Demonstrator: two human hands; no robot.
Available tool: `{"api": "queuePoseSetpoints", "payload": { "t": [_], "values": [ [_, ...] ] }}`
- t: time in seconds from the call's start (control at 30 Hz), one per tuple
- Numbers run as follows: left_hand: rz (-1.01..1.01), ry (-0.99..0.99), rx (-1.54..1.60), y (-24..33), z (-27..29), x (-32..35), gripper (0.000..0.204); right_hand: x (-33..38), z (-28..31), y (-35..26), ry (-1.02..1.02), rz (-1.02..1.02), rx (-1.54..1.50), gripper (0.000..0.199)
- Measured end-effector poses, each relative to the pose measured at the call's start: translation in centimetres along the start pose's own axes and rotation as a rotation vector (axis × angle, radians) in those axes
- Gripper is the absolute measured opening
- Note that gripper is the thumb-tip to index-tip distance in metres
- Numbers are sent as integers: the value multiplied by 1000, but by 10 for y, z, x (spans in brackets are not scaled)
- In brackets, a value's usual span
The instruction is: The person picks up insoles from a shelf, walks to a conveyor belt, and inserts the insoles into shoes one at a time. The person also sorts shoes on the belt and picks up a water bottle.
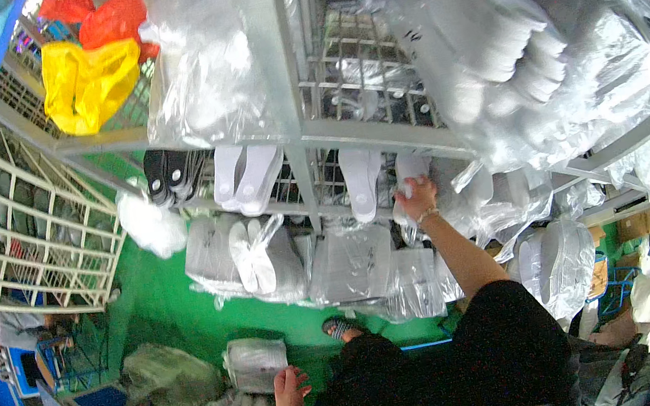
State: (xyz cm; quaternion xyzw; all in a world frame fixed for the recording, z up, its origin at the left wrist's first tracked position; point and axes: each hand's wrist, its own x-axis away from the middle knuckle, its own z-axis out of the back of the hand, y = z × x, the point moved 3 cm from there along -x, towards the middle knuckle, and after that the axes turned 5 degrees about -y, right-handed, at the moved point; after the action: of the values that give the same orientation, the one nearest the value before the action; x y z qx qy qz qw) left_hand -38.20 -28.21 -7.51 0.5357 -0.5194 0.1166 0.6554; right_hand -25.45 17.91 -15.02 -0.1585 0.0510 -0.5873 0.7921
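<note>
The handling looks to be at an early stage: the reach to the metal rack (433, 139) seems done, no insole is seen lifted clear of it, and how much is left cannot be told. The pale insole (412, 165) lies at twelve o'clock from the right hand (418, 196), right by its fingers, which are partly curled over its lower end; whether they grip it or only touch it, I cannot tell. A hanging white insole pair (361, 185) is near that hand between nine and ten o'clock, and a bagged insole stack (351, 262) sits toward eight. The left hand (290, 389), well apart toward half past seven, is loosely curled with nothing visible in it
</note>
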Motion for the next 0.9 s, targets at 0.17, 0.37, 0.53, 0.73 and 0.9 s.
{"api": "queuePoseSetpoints", "payload": {
  "t": [0.17, 0.37, 0.53, 0.73, 0.9],
  "values": [
    [11, -39, -81, 14, -16, -5, 35, 101, 189, -124, -682, 895, -478, 25],
    [-107, -159, -151, 25, -38, -12, 38, 83, 393, -133, 850, 912, -19, 28],
    [-261, -229, -259, 41, -62, -13, 38, 0, 436, -108, 90, 851, -147, 23],
    [-291, -279, -303, 61, -84, -4, 38, -15, 450, -113, 189, 745, -45, 21],
    [-425, -430, -193, 106, -105, 27, 45, 113, 417, -137, 1136, 1178, 191, 10]
  ]
}}
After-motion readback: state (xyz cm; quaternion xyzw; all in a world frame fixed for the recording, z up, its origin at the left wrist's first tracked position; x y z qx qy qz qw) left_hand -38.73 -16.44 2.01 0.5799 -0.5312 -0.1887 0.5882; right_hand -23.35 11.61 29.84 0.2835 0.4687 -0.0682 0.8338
